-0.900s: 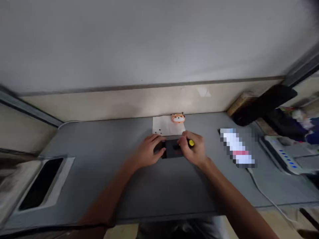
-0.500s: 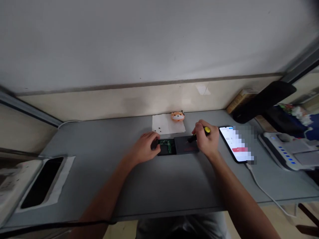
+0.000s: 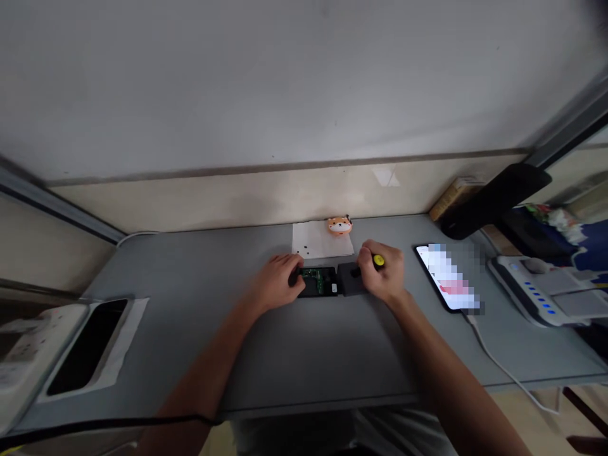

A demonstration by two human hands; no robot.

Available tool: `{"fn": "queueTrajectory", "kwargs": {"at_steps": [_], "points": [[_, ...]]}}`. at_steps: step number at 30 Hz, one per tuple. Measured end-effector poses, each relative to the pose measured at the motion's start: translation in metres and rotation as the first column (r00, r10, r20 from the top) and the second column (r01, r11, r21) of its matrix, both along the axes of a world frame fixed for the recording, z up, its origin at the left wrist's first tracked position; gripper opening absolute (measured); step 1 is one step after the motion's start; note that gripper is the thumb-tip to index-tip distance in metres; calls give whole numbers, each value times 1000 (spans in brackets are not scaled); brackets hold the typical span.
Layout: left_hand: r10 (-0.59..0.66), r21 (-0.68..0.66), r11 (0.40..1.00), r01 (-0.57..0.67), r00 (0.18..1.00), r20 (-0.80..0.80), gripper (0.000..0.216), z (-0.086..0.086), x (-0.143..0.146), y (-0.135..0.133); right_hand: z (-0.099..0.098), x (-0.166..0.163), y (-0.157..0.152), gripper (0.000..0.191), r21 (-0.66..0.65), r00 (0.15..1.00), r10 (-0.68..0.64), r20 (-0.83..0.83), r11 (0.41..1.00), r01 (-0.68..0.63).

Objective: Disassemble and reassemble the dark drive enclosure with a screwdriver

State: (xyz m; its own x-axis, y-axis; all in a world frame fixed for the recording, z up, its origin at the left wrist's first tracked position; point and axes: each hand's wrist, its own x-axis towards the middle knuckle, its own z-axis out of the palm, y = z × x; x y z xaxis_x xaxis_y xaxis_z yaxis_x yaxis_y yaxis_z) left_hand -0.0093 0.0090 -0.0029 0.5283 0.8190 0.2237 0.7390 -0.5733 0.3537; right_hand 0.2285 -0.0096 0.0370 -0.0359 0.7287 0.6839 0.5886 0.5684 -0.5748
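My left hand clenched the case to steady it; my right hand gripped the screwdriver over its cover.

Just one head-mounted cam here, looking forward and down over a grey desk toward the wall (hands sit mid-frame, fairly far out).

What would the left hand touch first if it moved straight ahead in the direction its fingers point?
Probably the left hand would meet the opened black device, whose left end its fingertips already seem to touch; beyond lies the dark cover under the right hand.
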Motion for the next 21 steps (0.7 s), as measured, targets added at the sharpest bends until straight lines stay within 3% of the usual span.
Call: {"fn": "queueTrajectory", "kwargs": {"at_steps": [5,13,21], "points": [[-39,42,998,38,999,20,7,1,0,-1,-3,2,0,36,-6,997,-44,-65,999,44],[-201,4,980,200,979,21,46,-4,11,-9,-8,-9,-2,35,57,998,48,42,997,-51],[-217,-18,976,218,975,51,41,-7,19,-12,-8,-8,-1,34,12,998,62,-11,998,-62]]}}
